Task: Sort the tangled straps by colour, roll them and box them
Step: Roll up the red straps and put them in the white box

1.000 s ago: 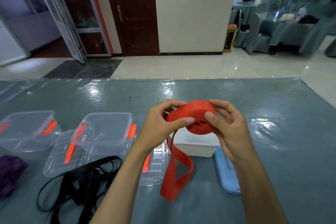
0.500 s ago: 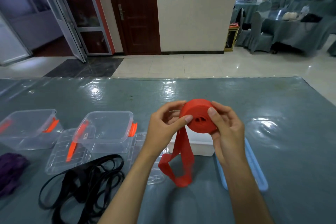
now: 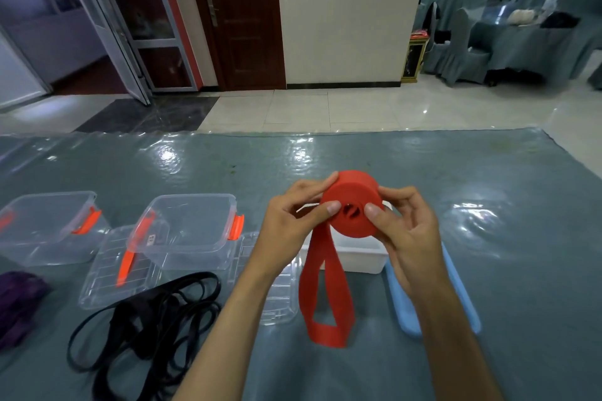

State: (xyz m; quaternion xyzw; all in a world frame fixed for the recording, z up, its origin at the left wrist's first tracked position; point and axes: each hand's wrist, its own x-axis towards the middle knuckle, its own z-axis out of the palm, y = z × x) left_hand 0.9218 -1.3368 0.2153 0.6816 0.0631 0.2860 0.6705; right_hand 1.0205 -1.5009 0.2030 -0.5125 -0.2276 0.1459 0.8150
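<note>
A red strap (image 3: 353, 205) is wound into a thick roll held above the table, and a loose loop of it hangs down to about the table surface. My left hand (image 3: 293, 221) grips the roll's left side, thumb on its front face. My right hand (image 3: 407, 231) grips the right side, thumb pressed near the roll's centre. Under the roll stands a white box (image 3: 358, 257). A tangle of black straps (image 3: 146, 319) lies at the lower left. A purple strap heap (image 3: 16, 306) sits at the left edge.
Two clear boxes with orange clips (image 3: 192, 228) (image 3: 45, 225) stand at the left. Clear lids (image 3: 110, 270) (image 3: 280, 290) lie flat in front of them. A light blue lid (image 3: 456, 296) lies right of the white box. The table is covered with a glossy grey sheet (image 3: 488, 172).
The roll has grown as more strap wound onto it. The hanging loop has become shorter and both hands have turned round the roll.
</note>
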